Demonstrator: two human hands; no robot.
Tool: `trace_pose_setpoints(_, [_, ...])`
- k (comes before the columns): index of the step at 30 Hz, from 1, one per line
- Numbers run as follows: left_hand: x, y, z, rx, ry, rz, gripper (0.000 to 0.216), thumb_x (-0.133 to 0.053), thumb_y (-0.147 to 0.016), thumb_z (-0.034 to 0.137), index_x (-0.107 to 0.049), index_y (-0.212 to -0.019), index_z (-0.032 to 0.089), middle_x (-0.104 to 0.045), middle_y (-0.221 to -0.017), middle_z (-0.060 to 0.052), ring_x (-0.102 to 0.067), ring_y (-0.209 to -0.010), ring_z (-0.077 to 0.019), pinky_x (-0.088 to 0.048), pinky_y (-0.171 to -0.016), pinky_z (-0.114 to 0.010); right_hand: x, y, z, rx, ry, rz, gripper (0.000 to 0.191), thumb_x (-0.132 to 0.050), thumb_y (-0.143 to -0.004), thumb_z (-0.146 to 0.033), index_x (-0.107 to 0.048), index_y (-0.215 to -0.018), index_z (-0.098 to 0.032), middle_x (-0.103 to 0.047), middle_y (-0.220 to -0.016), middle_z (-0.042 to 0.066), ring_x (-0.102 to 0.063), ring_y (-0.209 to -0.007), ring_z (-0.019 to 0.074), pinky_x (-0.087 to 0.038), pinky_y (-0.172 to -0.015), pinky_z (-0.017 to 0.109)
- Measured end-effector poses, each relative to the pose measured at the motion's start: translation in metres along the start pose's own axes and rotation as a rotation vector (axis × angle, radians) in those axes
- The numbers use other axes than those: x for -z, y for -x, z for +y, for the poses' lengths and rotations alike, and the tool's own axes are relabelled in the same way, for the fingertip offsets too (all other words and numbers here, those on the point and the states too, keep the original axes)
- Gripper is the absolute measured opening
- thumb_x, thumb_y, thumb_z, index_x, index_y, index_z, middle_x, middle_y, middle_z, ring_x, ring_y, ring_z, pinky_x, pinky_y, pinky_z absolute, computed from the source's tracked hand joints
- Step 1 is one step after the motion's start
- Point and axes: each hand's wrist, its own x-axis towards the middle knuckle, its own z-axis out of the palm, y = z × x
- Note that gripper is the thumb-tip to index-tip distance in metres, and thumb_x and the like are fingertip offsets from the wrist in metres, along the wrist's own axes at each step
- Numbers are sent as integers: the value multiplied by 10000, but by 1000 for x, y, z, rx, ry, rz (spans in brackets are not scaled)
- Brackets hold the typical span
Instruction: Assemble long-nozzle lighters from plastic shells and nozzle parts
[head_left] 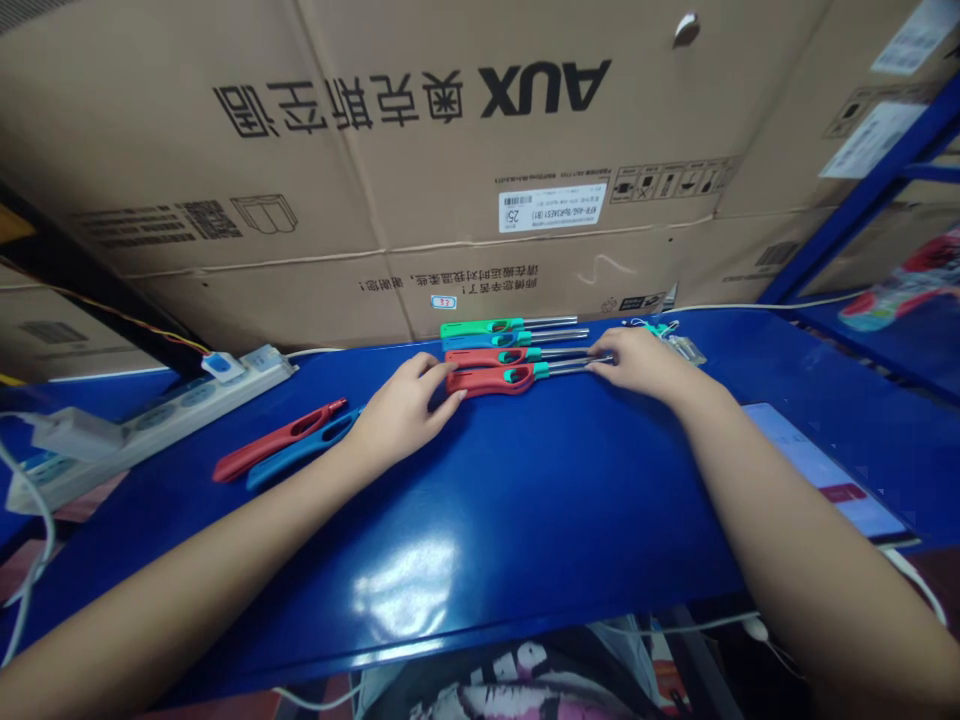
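Note:
Several long-necked gas lighters lie side by side on the blue table, metal tubes pointing right. The nearest is a red lighter (491, 381) with a teal collar. My left hand (405, 410) has thumb and fingers at its handle end, while my right hand (634, 362) pinches the tip of its metal tube. Behind it, close together, are another red lighter (480, 357), a blue lighter (472, 341) and a green lighter (469, 328). Left of my left hand lie a red handle (274, 443) and a blue handle (300, 452), the latter partly hidden by my wrist; neither shows a metal tube.
A large AUX cardboard box (420, 200) stands upright along the table's back edge. On the left sits a white power strip (195, 402) with plugs and cords. Small teal and metal parts (681, 342) lie beyond my right hand. A lit tablet (817, 465) is beside my right forearm.

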Motion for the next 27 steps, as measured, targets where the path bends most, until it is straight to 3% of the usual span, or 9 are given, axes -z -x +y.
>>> trace_pose_setpoints(3, [18, 13, -10, 33, -72, -10, 427, -489, -990, 430, -599, -1321, 183, -607, -1231, -136, -615, -1128, -289, -497, -1023, -423, 4, 1, -1, 5, 8, 29, 264, -638, -876, -295, -764, -1028, -120, -754, -1009, 145, -700, -938, 290, -542, -882, 409])
trace_pose_setpoints(6, [42, 27, -37, 135, -125, -77, 454, -492, -955, 499, -629, -1235, 170, -626, -1222, -138, -617, -1127, -307, -482, -1025, -436, 10, 3, -12, 35, -4, 82, 279, -595, -902, -303, -752, -1046, -124, -742, -1048, 149, -696, -971, 292, -538, -899, 415])
trace_pose_setpoints(9, [67, 40, -70, 391, -185, -205, 413, -545, -865, 487, -629, -1101, 160, -648, -1153, -138, -615, -1078, -322, -469, -1007, -445, 12, 7, -33, 127, -73, 153, 279, -532, -950, -319, -747, -1026, -158, -742, -1067, 130, -689, -1012, 281, -537, -909, 409])
trace_pose_setpoints(11, [83, 48, -86, 474, -187, -248, 388, -572, -813, 458, -631, -1038, 148, -666, -1103, -151, -620, -1042, -342, -471, -976, -470, 11, 9, -50, 201, -97, 182, 275, -512, -966, -316, -743, -1024, -179, -748, -1068, 115, -684, -1037, 277, -538, -910, 406])
trace_pose_setpoints(14, [101, 57, -101, 549, -102, -322, 431, -623, -746, 467, -629, -1044, 156, -694, -1082, -135, -650, -998, -305, -506, -907, -406, 9, 12, -73, 313, -92, 181, 269, -490, -982, -290, -741, -1016, -199, -754, -1050, 93, -688, -1011, 253, -539, -901, 386])
trace_pose_setpoints(17, [109, 66, -111, 599, 14, -383, 465, -659, -693, 435, -622, -1064, 158, -713, -1074, -116, -673, -967, -247, -521, -862, -337, 8, 15, -88, 398, -95, 169, 264, -482, -994, -268, -736, -1016, -200, -761, -1022, 82, -691, -967, 240, -542, -868, 375])
trace_pose_setpoints(22, [111, 76, -127, 690, 99, -443, 550, -705, -618, 391, -656, -1114, 159, -736, -907, -67, -686, -826, -237, -525, -738, -325, 8, 16, -95, 443, -125, 151, 251, -485, -999, -261, -731, -995, -212, -770, -999, 67, -691, -938, 235, -542, -855, 378])
trace_pose_setpoints(25, [109, 78, -129, 697, 140, -455, 449, -742, -578, 365, -727, -990, 190, -732, -757, -19, -667, -683, -217, -510, -645, -298, 6, 17, -94, 449, -137, 147, 236, -495, -988, -244, -730, -981, -213, -771, -999, 64, -691, -933, 230, -544, -847, 371])
trace_pose_setpoints(27, [108, 77, -128, 699, 118, -348, 335, -771, -536, 311, -742, -851, 202, -708, -660, 8, -637, -601, -200, -497, -593, -279, 5, 17, -93, 464, -144, 147, 229, -501, -980, -232, -729, -970, -205, -769, -995, 67, -692, -929, 228, -547, -837, 366])
